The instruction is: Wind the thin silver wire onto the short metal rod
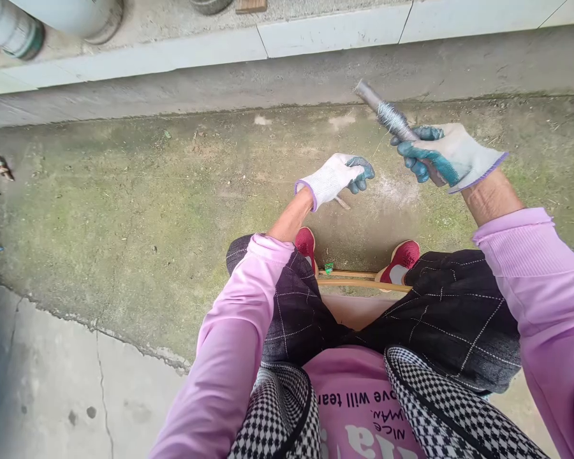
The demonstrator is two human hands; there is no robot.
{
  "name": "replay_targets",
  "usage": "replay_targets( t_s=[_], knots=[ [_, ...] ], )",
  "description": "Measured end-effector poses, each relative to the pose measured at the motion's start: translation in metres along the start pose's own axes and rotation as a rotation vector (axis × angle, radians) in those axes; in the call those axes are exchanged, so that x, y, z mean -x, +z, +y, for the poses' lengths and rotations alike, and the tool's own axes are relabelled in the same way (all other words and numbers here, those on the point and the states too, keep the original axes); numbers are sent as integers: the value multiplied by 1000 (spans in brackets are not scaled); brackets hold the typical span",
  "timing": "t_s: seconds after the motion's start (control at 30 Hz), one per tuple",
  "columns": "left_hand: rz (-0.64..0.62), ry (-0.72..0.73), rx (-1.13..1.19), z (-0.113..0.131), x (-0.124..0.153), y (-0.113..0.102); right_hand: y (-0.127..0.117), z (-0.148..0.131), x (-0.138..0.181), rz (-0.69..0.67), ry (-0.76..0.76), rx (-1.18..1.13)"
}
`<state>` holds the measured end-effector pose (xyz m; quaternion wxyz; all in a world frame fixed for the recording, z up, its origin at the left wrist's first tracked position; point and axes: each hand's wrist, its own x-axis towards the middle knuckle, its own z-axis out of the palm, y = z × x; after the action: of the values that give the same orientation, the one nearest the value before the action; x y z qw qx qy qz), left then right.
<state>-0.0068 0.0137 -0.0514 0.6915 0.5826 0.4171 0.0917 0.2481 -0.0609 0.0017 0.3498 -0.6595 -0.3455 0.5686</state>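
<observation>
Both hands wear white knit gloves with blue-green coated palms and fingers. My right hand (435, 156), out to the right, is wrapped round a grey metal pipe (370, 97). Thin silvery wire (393, 120) is wound in many turns round the pipe, just beyond my fingers. The pipe tilts up and to the left, its far end free. Left of it, apart from the pipe, my left hand (342, 175) is closed with its fingers curled. A short thin stick-like piece (342, 203) shows just below that hand; whether the hand holds it I cannot tell.
Mossy concrete ground (172, 191) lies below. A white-tiled ledge (335, 32) crosses the top, with white containers (86, 19) at its left. Red shoes (404, 255) flank the yellowish bars (363, 284) of a low seat. A green scrap (329, 268) lies by them.
</observation>
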Motion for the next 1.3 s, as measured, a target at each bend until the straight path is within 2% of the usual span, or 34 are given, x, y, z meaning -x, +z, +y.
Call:
replay_targets(
  t_s=[0.07,0.13,0.23,0.3,0.37,0.47,0.63,0.7,0.8,0.9,1.0,1.07,1.2,1.3],
  knots=[
    [-17,5,-6,-4,-2,-3,-7,2,3,-113,-38,-104],
    [6,16,-20,-7,-6,-7,-14,5,4,-271,-25,-73],
    [68,71,-25,-7,-10,-13,-19,9,1,-527,118,184],
    [84,86,-56,-4,-9,-17,-19,12,-4,-627,182,380],
    [92,55,-115,0,-6,-18,-19,17,-8,-644,174,509],
    [111,15,-195,4,0,-15,-18,28,-17,-599,168,637],
    [79,60,-331,-2,4,-4,-16,42,-35,-378,199,860],
    [79,37,-282,-4,2,1,-15,39,-36,-267,166,754],
    [81,11,-146,0,1,6,-13,25,-26,-116,69,343],
    [49,-1,-78,5,3,7,-13,10,-9,-59,3,27],
    [28,-14,-84,6,5,5,-16,1,4,-152,-47,-78],
    [44,-18,-107,5,5,1,-19,0,8,-296,-46,-21],
    [68,19,-137,3,1,-9,-17,10,2,-609,146,313],
    [73,44,-206,0,-2,-15,-11,24,-9,-664,176,539]
  ],
)
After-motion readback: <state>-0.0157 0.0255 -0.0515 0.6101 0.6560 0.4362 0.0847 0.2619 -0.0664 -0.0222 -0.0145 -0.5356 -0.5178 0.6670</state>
